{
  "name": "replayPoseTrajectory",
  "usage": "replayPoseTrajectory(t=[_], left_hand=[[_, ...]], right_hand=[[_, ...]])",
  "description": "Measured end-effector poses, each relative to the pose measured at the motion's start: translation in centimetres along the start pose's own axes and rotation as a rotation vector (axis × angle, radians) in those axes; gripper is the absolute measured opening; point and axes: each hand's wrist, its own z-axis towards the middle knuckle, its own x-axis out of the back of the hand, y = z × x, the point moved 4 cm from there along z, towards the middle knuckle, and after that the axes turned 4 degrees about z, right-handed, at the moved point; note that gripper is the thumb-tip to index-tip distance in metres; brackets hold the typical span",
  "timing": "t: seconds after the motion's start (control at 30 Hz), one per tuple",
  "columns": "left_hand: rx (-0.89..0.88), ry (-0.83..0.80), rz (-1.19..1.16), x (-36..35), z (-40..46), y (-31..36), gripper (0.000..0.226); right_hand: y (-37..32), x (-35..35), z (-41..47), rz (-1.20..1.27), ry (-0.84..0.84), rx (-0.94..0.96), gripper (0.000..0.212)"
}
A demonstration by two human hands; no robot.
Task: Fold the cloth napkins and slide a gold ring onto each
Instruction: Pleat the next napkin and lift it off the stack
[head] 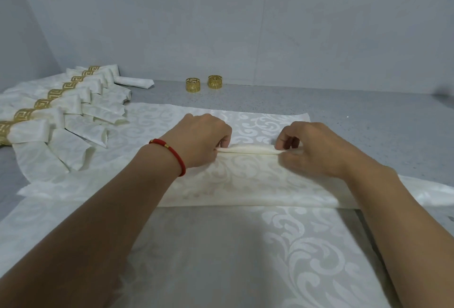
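A cream napkin point(245, 180) with a swirl pattern lies in the middle of the table, partly folded, with a raised pleat across it. My left hand point(199, 138) pinches the left end of that pleat. My right hand point(312, 148) pinches its right end. Two loose gold rings point(193, 84) point(215, 81) stand upright at the back of the table, apart from both hands. At the left, a row of several folded napkins point(61, 108) lies overlapped, each inside a gold ring.
Flat patterned napkins point(282, 258) lie spread under the folded one, reaching the near edge. One rolled napkin without a ring point(134, 81) lies behind the row. The grey speckled tabletop point(368, 121) shows at right; grey walls point(221, 25) close the back and left.
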Motion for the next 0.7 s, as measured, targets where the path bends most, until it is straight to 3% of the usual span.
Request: replayPoseTrajectory(t=[0.13,0.27,0.37,0.43,0.6,0.7], left_hand=[[0.038,0.011,-0.174,0.3,-0.2,-0.5,0.012],[0.070,-0.015,-0.164,-0.3,0.1,-0.7,0.021],[0.069,-0.025,-0.156,-0.4,0.1,-0.6,0.010],[0.059,-0.005,-0.106,0.0,-0.2,-0.3,0.002],[-0.004,0.015,0.071,0.9,-0.7,1.3,0.024],[-0.057,0.027,0.199,0.8,-1.3,2.5,0.019]], right_hand=[[0.3,0.1,0.1,0.018,0.068,0.079,0.012],[0.4,-0.5,0.4,0.007,-0.002,0.054,0.012],[0.2,-0.4,0.3,0.050,-0.009,0.027,0.004],[0.1,-0.3,0.2,0.074,0.001,0.002,0.007],[0.0,0.2,-0.7,0.142,-0.062,0.018,0.010],[0.0,0.2,-0.5,0.138,-0.067,0.081,0.019]])
